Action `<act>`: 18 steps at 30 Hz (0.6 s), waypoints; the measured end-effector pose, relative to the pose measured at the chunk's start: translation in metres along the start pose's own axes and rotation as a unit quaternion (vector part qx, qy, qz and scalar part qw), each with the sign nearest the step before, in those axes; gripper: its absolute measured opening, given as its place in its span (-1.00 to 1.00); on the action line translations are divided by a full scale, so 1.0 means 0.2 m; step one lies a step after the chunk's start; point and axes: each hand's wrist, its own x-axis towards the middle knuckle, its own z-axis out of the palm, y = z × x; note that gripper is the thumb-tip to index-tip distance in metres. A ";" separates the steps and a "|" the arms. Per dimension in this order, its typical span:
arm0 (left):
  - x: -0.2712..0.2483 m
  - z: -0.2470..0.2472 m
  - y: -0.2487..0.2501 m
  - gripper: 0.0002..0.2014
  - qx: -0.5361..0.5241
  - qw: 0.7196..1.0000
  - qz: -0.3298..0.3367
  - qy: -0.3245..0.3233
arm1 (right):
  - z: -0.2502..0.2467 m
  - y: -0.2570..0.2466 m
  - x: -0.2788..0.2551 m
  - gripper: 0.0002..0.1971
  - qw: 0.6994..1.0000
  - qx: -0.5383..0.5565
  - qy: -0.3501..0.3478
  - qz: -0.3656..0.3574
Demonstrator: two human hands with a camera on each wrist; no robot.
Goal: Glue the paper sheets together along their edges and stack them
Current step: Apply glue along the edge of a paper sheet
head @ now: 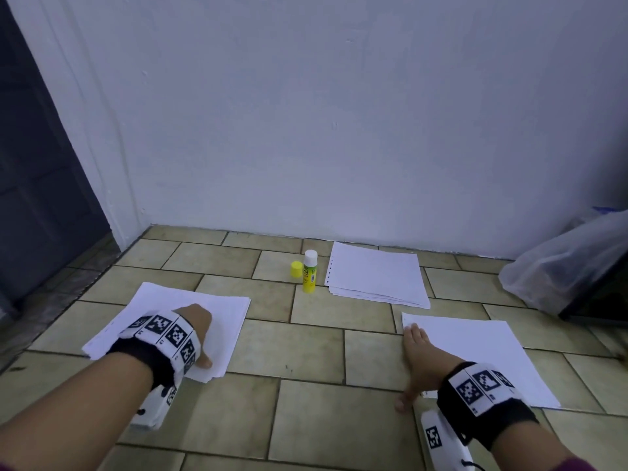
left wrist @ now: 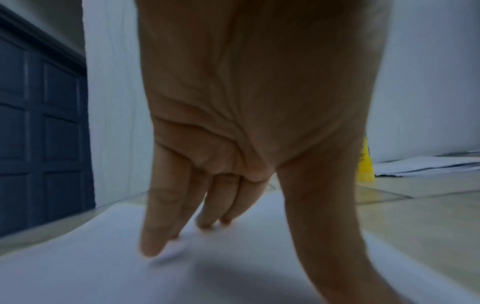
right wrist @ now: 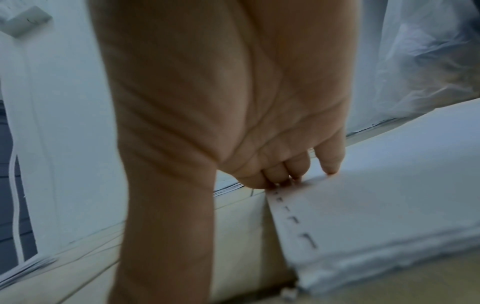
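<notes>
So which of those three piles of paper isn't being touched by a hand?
The far pile by the wall, beside the glue stick. The left hand rests on the near-left pile; the right hand touches the near-right pile.

Floor (head: 319, 338): glazed beige tile, slight sheen. Sheets (head: 373, 277): matt white paper. Glue stick (head: 309, 271): glossy yellow plastic.

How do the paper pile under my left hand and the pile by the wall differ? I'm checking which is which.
The white paper pile under the left hand lies near, angled, pressed by the left hand; the white paper pile by the wall lies farther, untouched, beside the yellow glue stick, its hole-punched edge showing. Both are loosely stacked white sheets on the tiled floor.
</notes>
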 end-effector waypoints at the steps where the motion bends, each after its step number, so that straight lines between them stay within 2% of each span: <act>1: -0.01 0.02 -0.01 -0.49 -0.011 1.000 0.003 0.010 | 0.00 0.00 0.00 0.43 1.000 0.003 0.003 0.000; 4: -0.01 0.02 -0.01 -0.53 -0.038 0.999 -0.001 0.007 | 0.01 0.01 0.00 0.43 1.000 0.013 0.007 0.004; 8: 0.02 0.00 -0.02 -0.87 -0.032 0.999 -0.001 -0.007 | 0.00 0.01 0.00 0.49 0.999 0.037 0.010 -0.010; 10: 0.01 -0.05 0.01 -0.83 -0.004 1.000 0.023 0.012 | -0.02 0.01 -0.01 0.61 0.998 0.055 0.023 -0.023; 11: -0.01 -0.08 0.03 -0.85 0.003 0.999 0.035 0.020 | -0.03 0.02 0.00 0.58 0.997 0.063 0.039 -0.021; 12: -0.03 -0.12 0.07 -0.94 0.009 0.998 0.052 0.024 | -0.03 0.03 0.02 0.44 0.996 0.066 0.054 -0.020; 13: -0.06 -0.15 0.11 -0.98 0.009 0.997 0.069 0.039 | -0.03 0.04 0.03 0.20 0.995 0.071 0.068 -0.011; 15: -0.11 -0.23 0.22 -0.95 -0.033 0.992 0.091 0.078 | -0.04 0.07 0.06 -0.27 0.992 0.080 0.095 0.002; 17: -0.19 -0.28 0.36 -0.94 -0.075 0.984 0.123 0.108 | -0.05 0.08 0.07 -0.52 0.990 0.073 0.119 0.012; 18: -0.22 -0.29 0.44 -0.94 -0.087 0.979 0.140 0.124 | -0.05 0.08 0.08 -0.57 0.989 0.070 0.127 0.015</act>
